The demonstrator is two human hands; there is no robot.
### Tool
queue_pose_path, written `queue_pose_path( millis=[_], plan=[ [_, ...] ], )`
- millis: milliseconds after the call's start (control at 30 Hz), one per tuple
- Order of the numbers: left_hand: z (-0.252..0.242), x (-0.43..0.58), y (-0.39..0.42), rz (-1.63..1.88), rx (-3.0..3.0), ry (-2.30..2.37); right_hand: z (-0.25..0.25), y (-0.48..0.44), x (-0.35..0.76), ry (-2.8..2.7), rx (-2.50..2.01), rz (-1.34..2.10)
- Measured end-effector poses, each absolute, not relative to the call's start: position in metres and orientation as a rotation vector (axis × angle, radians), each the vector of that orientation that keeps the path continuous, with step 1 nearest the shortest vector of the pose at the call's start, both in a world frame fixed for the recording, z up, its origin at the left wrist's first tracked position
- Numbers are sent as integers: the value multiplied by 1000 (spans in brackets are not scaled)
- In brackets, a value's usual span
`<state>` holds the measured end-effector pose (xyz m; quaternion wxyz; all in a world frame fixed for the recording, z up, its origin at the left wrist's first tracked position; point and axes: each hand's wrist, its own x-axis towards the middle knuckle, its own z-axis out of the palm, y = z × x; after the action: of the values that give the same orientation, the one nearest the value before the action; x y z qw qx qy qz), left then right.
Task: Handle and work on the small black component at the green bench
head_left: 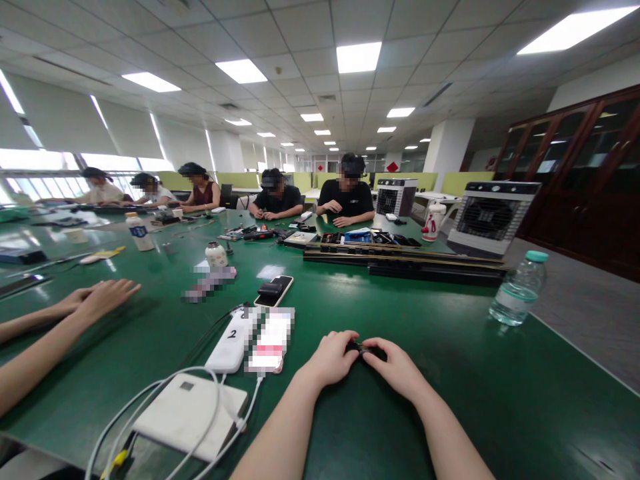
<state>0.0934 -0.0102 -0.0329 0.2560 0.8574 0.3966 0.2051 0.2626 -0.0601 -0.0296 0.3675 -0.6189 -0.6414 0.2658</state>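
Note:
Both my hands rest low over the green table (pixel 320 427), close together. Between their fingertips is a small dark object (pixel 361 348), mostly covered by the fingers, so its kind cannot be told. My left hand (pixel 334 357) closes thumb and fingers on its left end. On the right end, my right hand (pixel 390 363) grips with bent fingers and thumb. Left of my hands lie a phone with a lit screen (pixel 271 340) and a white power bank (pixel 233 343) marked 2.
Cables run over a white box (pixel 190 413) at the lower left. A water bottle (pixel 517 290) stands at the right. Long black rails (pixel 415 260) lie ahead. Another person's hands (pixel 100 300) are at the left. Several people sit across the table.

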Motion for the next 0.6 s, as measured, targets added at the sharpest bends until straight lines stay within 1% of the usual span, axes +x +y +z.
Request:
queue_pose_path(
  millis=[600],
  plan=[
    [-30, 93, -12, 547, 2330, 1116, -37, -58, 267, -1602, -1629, 692]
  ],
)
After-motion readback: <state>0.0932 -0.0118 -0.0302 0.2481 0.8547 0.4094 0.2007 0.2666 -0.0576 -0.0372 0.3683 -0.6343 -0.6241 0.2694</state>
